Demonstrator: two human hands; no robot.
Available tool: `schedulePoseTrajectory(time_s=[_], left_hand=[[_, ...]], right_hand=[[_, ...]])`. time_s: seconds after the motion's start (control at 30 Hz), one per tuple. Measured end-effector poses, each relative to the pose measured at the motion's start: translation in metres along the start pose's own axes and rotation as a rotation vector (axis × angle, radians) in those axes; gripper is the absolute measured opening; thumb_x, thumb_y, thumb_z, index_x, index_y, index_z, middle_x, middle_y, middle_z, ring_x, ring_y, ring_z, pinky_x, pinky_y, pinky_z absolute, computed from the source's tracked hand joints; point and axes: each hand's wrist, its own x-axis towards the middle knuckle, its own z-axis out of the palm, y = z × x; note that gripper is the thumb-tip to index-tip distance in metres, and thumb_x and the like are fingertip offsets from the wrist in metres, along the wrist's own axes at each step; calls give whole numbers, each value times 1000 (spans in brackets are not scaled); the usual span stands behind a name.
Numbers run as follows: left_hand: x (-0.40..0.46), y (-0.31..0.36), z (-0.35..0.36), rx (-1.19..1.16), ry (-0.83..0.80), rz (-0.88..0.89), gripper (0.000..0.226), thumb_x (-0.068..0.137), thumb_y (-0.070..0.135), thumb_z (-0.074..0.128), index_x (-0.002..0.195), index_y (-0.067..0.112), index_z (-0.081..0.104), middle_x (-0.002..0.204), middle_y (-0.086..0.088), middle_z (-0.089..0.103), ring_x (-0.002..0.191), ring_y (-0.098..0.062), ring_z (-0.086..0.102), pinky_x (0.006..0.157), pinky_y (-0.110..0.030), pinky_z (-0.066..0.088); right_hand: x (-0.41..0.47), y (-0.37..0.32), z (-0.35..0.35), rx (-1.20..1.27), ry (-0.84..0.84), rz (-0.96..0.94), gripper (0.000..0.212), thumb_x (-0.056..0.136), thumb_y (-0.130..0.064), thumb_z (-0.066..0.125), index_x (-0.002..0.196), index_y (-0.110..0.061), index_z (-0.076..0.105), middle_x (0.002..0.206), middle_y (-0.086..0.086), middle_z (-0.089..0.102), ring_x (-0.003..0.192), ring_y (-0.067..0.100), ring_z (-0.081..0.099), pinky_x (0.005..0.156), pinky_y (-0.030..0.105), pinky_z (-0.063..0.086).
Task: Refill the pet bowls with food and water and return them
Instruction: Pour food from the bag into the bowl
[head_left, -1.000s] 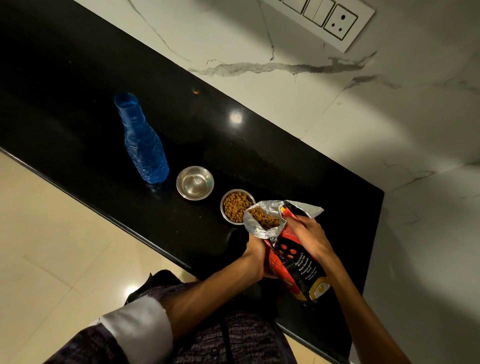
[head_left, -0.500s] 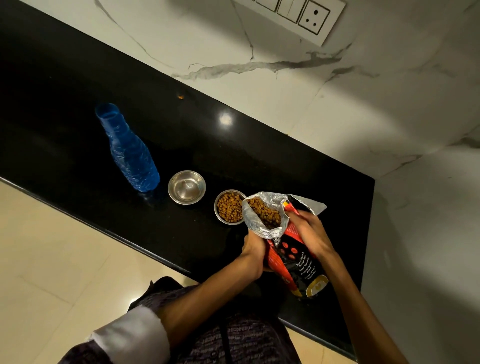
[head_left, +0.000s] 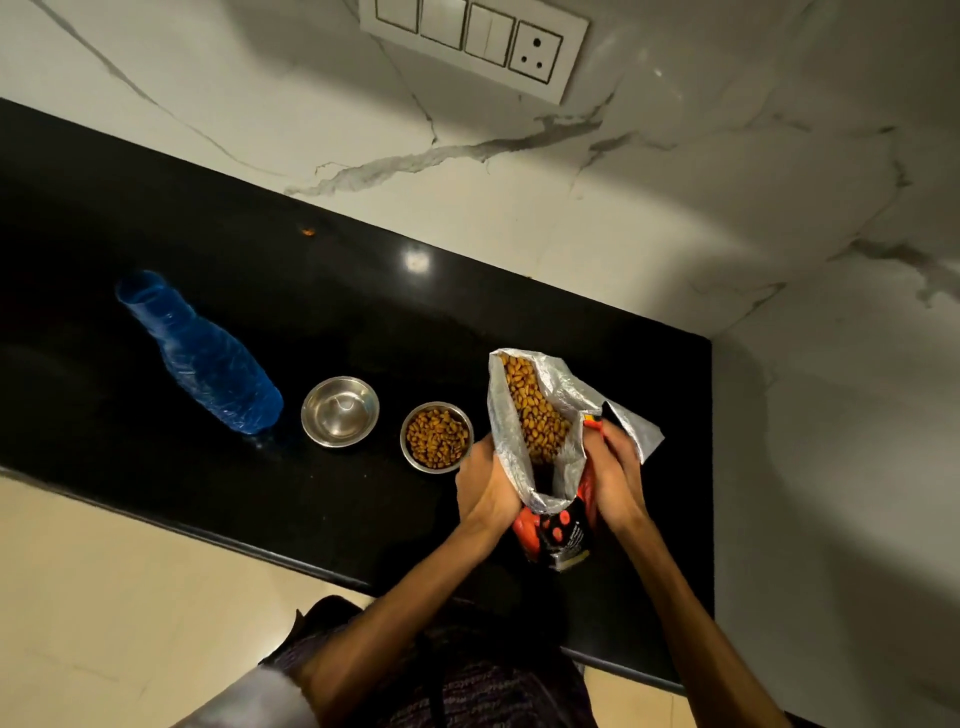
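Nearest the camera, two bare forearms reach over the front edge of a black countertop (head_left: 156, 395). The left hand (head_left: 485, 493) is wrapped around the left side of an open pet food bag (head_left: 550, 457), and the right hand (head_left: 615, 478) grips its right side, fingers closed on the foil. The bag stands upright on the counter, its silver lining spread open at the top and brown kibble (head_left: 535, 410) visible inside.

Just left of the bag sits a small steel bowl filled with kibble (head_left: 436, 437), close to the left hand. Beside it, further left, a second steel bowl (head_left: 340, 411) looks empty; whether it holds water cannot be told. Left again stands a blue plastic bottle (head_left: 202, 358), uncapped.

Beyond the counter rises a white marble wall (head_left: 701, 182) carrying a switch and socket panel (head_left: 475, 41).
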Motion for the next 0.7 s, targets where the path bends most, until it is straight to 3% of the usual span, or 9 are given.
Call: schedulePoseTrajectory(time_s=[0.07,0.17,0.23,0.3,0.4,0.5,0.6,0.7], left_hand=[[4,2,1,106,-20,112,41,84,58,37,91,26,62,100,-10,74,97,-31,71,89,-51,58],[12,7,-1,132,-39,251,55,81,66,47,110,23,68,101,3,75,96,-18,72,89,-40,59],[17,6,1,124,-87,321,45,87,61,59,120,31,67,104,10,75,99,-7,71,91,-37,59],[26,-5,3,118,-139,378,32,98,46,65,129,40,62,114,14,73,108,-3,69,96,-39,58],[37,-25,3,98,-134,403,29,107,36,55,135,40,60,121,16,70,115,-3,66,100,-46,55],[40,-26,2,153,-140,407,30,107,43,51,137,41,58,123,20,68,115,1,64,100,-43,55],[43,-24,2,151,-183,395,37,104,53,48,138,43,57,127,22,67,117,0,64,103,-42,54],[47,-24,1,100,-216,356,35,103,53,47,135,47,60,126,21,69,118,-2,64,106,-45,53]], right_hand=[[-1,1,-2,35,16,-42,21,106,-10,52,115,-13,71,108,-2,75,98,4,71,88,26,53],[-4,-1,-2,88,55,-97,24,97,-12,57,115,1,68,106,-2,74,96,2,70,85,18,54],[-6,8,-7,86,88,-89,23,87,-16,56,102,-3,68,88,-13,75,85,-3,67,80,15,51],[-10,23,-13,72,104,-43,12,89,-16,59,97,-11,66,80,-19,75,82,0,67,83,22,51],[-16,35,-17,109,114,-105,17,94,-8,58,108,-8,68,98,-12,78,96,7,70,89,22,53],[-18,27,-10,166,138,-118,19,102,0,57,116,-7,68,108,-6,78,103,8,71,88,20,55],[-18,25,0,174,177,-95,27,96,-6,70,123,-8,68,114,2,78,106,14,74,87,24,59],[-15,30,5,100,228,-81,28,89,2,77,110,-15,71,103,4,78,96,16,76,81,28,62]])
